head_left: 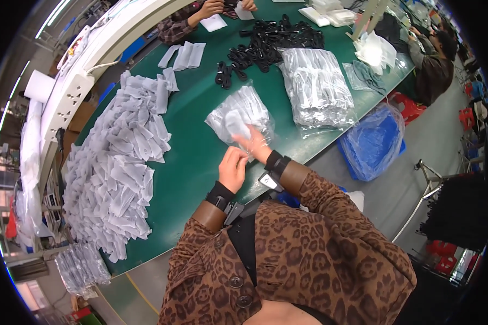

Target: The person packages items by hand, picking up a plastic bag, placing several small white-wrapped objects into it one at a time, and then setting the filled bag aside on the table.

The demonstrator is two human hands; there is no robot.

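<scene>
A clear plastic bag (259,112) filled with pale grey-white packets lies on the green table in front of me. My left hand (233,169) is closed at the bag's near edge, pinching the plastic between its fingertips. Over the near part of the same bag is my right hand (256,145), its fingers spread and slightly blurred. One paler packet (235,122) shows just beyond those fingertips. Whether the right hand is inside the bag's mouth or on top of the plastic is hard to make out.
A big heap of grey-white packets (116,157) covers the table's left side. A full clear bag (317,86) lies right, with bundled black cables (279,40) behind. A blue bin (371,143) stands beyond the table edge. Co-worker's hands (211,8) work at the far side.
</scene>
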